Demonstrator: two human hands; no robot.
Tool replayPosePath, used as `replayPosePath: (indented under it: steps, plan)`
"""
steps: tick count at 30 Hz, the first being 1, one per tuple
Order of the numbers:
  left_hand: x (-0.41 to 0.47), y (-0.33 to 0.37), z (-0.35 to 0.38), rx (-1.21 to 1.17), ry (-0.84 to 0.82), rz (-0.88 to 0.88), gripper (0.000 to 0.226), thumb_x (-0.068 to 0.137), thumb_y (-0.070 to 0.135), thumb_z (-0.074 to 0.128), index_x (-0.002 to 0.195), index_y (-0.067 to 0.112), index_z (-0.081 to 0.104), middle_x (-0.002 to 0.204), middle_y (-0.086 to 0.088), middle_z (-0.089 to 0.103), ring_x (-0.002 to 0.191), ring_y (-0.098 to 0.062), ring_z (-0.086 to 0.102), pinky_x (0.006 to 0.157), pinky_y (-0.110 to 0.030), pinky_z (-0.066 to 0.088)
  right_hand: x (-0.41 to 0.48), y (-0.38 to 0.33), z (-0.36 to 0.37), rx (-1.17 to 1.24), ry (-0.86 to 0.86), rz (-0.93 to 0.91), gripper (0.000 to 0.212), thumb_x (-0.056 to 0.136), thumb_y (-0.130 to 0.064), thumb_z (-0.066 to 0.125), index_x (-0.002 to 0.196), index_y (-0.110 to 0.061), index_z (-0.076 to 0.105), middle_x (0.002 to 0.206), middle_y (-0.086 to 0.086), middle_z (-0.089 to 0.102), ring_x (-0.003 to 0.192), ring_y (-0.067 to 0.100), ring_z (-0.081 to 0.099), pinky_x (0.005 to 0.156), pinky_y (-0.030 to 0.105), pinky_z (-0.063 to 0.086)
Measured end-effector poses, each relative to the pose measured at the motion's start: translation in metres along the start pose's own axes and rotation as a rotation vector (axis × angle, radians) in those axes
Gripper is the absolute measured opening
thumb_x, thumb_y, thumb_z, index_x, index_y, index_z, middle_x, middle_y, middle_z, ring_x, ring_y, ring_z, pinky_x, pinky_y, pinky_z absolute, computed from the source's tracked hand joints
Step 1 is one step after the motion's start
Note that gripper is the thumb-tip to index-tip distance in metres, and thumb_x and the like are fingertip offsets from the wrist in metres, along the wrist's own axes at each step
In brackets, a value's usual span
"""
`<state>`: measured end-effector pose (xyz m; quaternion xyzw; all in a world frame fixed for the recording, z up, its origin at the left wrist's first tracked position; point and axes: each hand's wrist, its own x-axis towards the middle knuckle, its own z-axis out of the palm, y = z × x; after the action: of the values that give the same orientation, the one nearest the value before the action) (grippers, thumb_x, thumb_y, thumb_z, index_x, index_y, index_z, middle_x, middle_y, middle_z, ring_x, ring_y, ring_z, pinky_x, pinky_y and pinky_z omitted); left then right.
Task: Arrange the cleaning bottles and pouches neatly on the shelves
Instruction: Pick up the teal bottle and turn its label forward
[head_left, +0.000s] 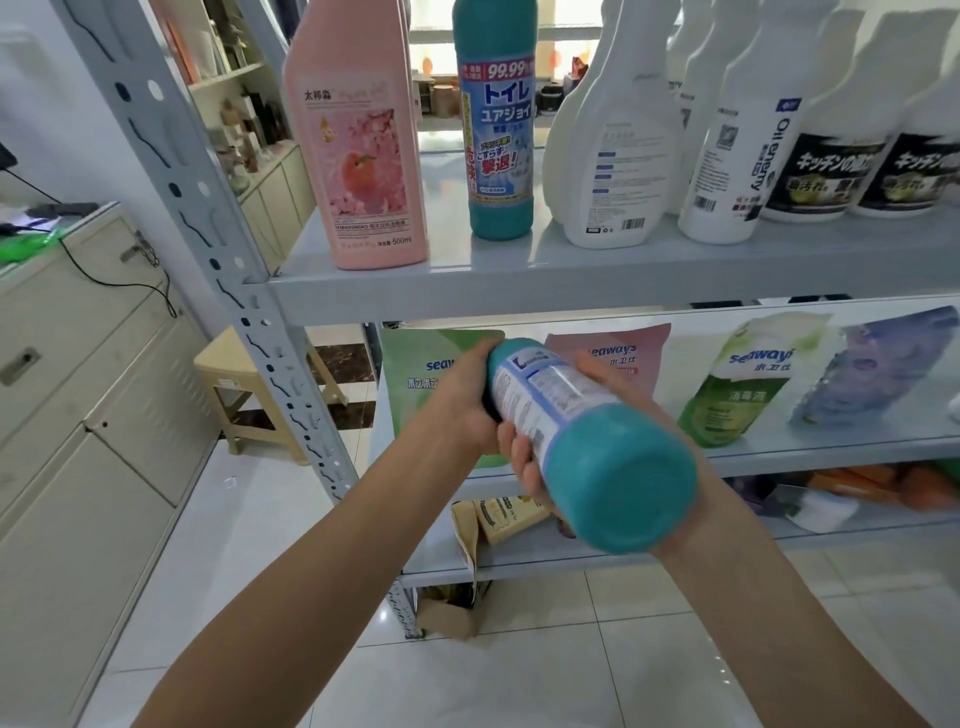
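Left hand (460, 395) curled round the neck end of a teal bottle (587, 441), right hand (524, 462) wrapped under its body, bottle level between them, pouches (743, 379) just beyond, twin bottle (501, 135) on shelf (519, 291) above

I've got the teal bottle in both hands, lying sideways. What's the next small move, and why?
Probably tip the held teal bottle upright, base down. The left hand grips its far end, the right hand its body, base toward the camera; the matching standing teal bottle sits upright on the upper shelf, so it likely belongs beside it.
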<state>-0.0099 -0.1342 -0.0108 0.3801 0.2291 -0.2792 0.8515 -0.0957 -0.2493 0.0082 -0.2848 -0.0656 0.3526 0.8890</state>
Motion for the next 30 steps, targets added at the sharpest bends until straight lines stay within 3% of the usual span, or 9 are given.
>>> replayPosePath:
  steps: [2,5,9,11,16,21,23,26,30]
  plan:
    - [0.001,-0.003,-0.001,0.153,-0.007,-0.003,0.036,0.086,0.042,0.063,0.084,0.007,0.059,0.067,-0.011,0.061,0.051,-0.024,0.062,0.053,-0.032,0.058,0.005,0.000,-0.011,-0.109,0.293,0.052,0.058,0.078,-0.041,0.061,0.118,0.002,0.056,0.078,0.022,0.065,0.063,0.029,0.066,0.055,0.033,0.056]
    - [0.001,-0.009,0.001,0.273,-0.025,0.018,0.033,0.078,0.036,0.075,0.091,0.009,0.061,0.075,-0.010,0.065,0.058,-0.024,0.063,0.056,-0.033,0.059,0.005,0.008,-0.015,-0.290,0.453,-0.021,0.047,0.071,-0.038,0.068,0.106,-0.008,0.061,0.076,0.012,0.068,0.060,0.023,0.064,0.054,0.032,0.055]
    - [-0.011,-0.011,0.002,0.242,-0.042,0.095,0.035,0.076,0.039,0.075,0.090,0.009,0.063,0.081,-0.011,0.068,0.061,-0.024,0.063,0.062,-0.035,0.059,-0.002,0.012,-0.029,-0.225,0.439,-0.022,0.055,0.071,-0.036,0.073,0.117,-0.009,0.061,0.096,0.016,0.070,0.075,0.029,0.069,0.071,0.044,0.059]
    - [-0.018,-0.011,0.004,0.175,-0.097,0.173,0.036,0.076,0.040,0.072,0.091,0.008,0.062,0.087,-0.012,0.068,0.066,-0.023,0.064,0.066,-0.035,0.059,-0.010,0.019,-0.038,-0.065,0.282,0.096,0.069,0.064,-0.039,0.083,0.121,-0.006,0.060,0.104,0.022,0.066,0.084,0.039,0.067,0.078,0.053,0.055]
    - [-0.029,-0.019,0.006,0.146,-0.252,0.229,0.049,0.067,0.042,0.070,0.102,0.009,0.061,0.088,-0.011,0.070,0.072,-0.022,0.065,0.071,-0.034,0.058,-0.021,0.037,-0.043,-0.055,0.182,0.084,0.083,0.049,-0.036,0.090,0.117,-0.002,0.057,0.094,0.027,0.062,0.073,0.039,0.066,0.060,0.044,0.056]
    - [-0.037,-0.026,0.011,0.290,-0.115,0.439,0.047,0.068,0.045,0.071,0.102,0.014,0.061,0.080,-0.006,0.072,0.065,-0.019,0.068,0.067,-0.033,0.060,-0.015,0.032,-0.036,-0.890,0.657,-0.106,0.059,0.046,-0.052,0.074,0.098,-0.025,0.065,0.086,-0.005,0.074,0.079,0.012,0.070,0.074,0.030,0.056]
    - [-0.038,-0.030,0.013,0.297,-0.079,0.506,0.040,0.076,0.043,0.071,0.102,0.014,0.061,0.079,-0.005,0.072,0.067,-0.021,0.068,0.066,-0.033,0.060,-0.013,0.031,-0.035,-1.001,0.693,-0.151,0.051,0.048,-0.051,0.071,0.093,-0.028,0.063,0.084,-0.010,0.073,0.079,0.007,0.068,0.072,0.023,0.053]
    - [-0.043,-0.033,0.012,0.298,-0.151,0.604,0.043,0.073,0.042,0.072,0.103,0.013,0.061,0.082,-0.007,0.070,0.068,-0.021,0.068,0.070,-0.035,0.059,-0.019,0.023,-0.041,-1.000,0.503,-0.136,0.070,0.040,-0.049,0.078,0.104,-0.028,0.059,0.094,-0.009,0.072,0.091,0.009,0.068,0.075,0.021,0.053]
    - [-0.055,-0.033,0.016,0.244,-0.506,0.547,0.051,0.060,0.050,0.070,0.096,0.013,0.071,0.086,-0.009,0.072,0.070,-0.019,0.069,0.065,-0.031,0.058,-0.030,0.006,-0.050,-0.748,0.012,-0.055,0.082,0.046,-0.042,0.090,0.113,-0.013,0.053,0.095,0.003,0.072,0.086,0.021,0.070,0.075,0.029,0.055]
